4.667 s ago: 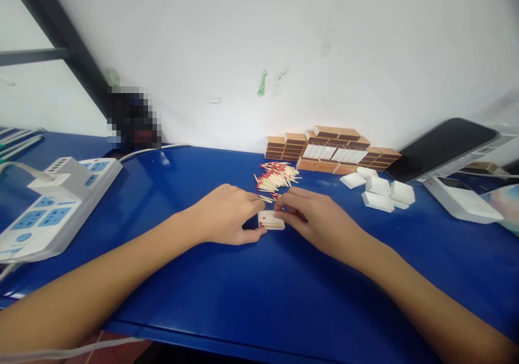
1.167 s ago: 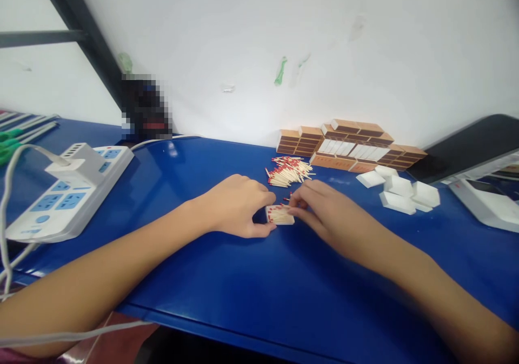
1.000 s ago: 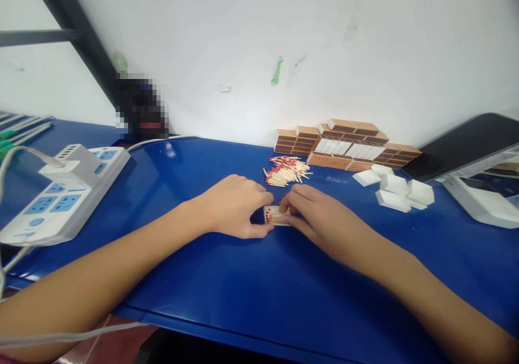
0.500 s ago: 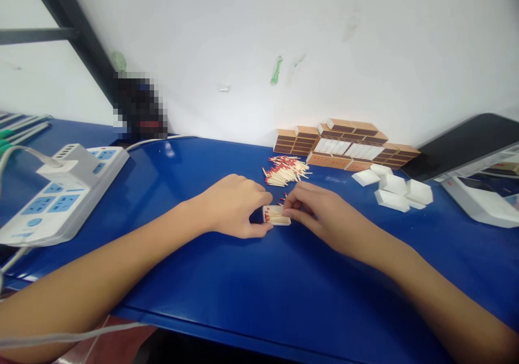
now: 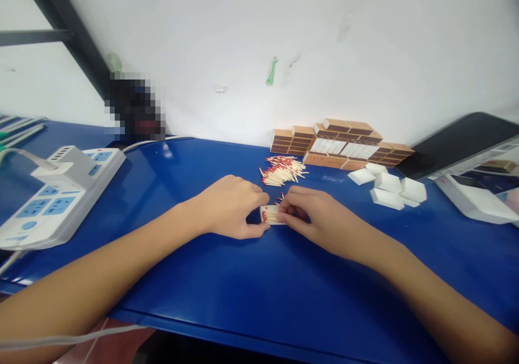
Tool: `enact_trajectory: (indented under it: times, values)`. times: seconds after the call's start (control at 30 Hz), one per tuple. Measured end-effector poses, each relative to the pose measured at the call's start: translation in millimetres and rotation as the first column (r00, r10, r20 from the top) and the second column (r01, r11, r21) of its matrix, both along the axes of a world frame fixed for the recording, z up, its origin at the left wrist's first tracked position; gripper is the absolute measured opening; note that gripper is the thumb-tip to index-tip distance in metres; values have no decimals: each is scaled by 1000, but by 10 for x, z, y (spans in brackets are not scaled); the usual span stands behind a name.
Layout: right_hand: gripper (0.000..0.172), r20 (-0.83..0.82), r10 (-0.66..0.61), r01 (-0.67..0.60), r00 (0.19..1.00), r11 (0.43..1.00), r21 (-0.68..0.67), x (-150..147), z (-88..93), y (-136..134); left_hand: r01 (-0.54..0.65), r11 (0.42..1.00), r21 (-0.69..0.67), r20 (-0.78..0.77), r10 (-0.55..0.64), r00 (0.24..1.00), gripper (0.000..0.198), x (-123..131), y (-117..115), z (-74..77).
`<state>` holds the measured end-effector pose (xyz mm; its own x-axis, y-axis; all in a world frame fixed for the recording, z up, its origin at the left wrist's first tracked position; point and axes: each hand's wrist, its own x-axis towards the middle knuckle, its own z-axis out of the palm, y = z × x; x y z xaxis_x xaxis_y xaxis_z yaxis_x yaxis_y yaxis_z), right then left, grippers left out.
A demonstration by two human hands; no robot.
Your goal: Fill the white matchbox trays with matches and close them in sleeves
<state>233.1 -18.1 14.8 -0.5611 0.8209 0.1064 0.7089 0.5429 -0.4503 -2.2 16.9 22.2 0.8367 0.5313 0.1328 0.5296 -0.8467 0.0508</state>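
A small white matchbox tray (image 5: 274,223) lies on the blue table, with several red-tipped matches (image 5: 269,214) inside. My left hand (image 5: 232,208) grips the tray's left end between thumb and fingers. Over its right end, my right hand (image 5: 310,210) is closed in a pinch, fingertips at the matches; whatever is between them is hidden. A few loose matches (image 5: 280,197) lie just behind the tray, partly covered by my right hand. Farther back is a heap of matches (image 5: 283,170), red heads mostly toward the left and back.
Brown matchboxes (image 5: 343,143) are stacked along the wall. Several white trays (image 5: 387,182) sit in a cluster at right, near a dark-screened device (image 5: 462,142) leaning there. On the left lies a power strip (image 5: 60,202) with a plugged-in adapter and cable.
My right hand has shifted slightly inward over the tray and covers more of its right end. My left hand keeps its grip. The whole view has shifted a little.
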Motion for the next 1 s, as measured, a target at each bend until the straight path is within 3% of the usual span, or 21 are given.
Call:
enact_trajectory:
  times: [0.17, 0.33, 0.53, 0.7, 0.87, 1.0]
  values:
    - [15, -32, -20, 22, 999, 997, 73, 30, 17, 24, 9, 1000, 1, 8, -9, 1000, 29, -2, 6, -1]
    - [20, 28, -211, 194, 977, 938, 287, 278, -5, 189, 13, 1000, -7, 12, -13, 1000, 29, -2, 3, 13]
    - [15, 103, -133, 117, 986, 982, 149, 382, -138, 284, 17, 1000, -16, 17, -16, 1000, 28, 2, -16, 22]
    - [13, 136, -132, 115, 982, 985, 129, 355, -194, 310, 14, 1000, -14, -1, -14, 1000, 28, 6, -17, 17]
    - [19, 162, -160, 140, 974, 982, 130, 434, -120, 325, 4, 1000, -15, -7, -4, 1000, 28, 5, -13, 33]
    - [16, 107, -154, 131, 982, 972, 196, 312, -8, 192, -3, 1000, -3, -13, 3, 1000, 28, 2, -12, 32]
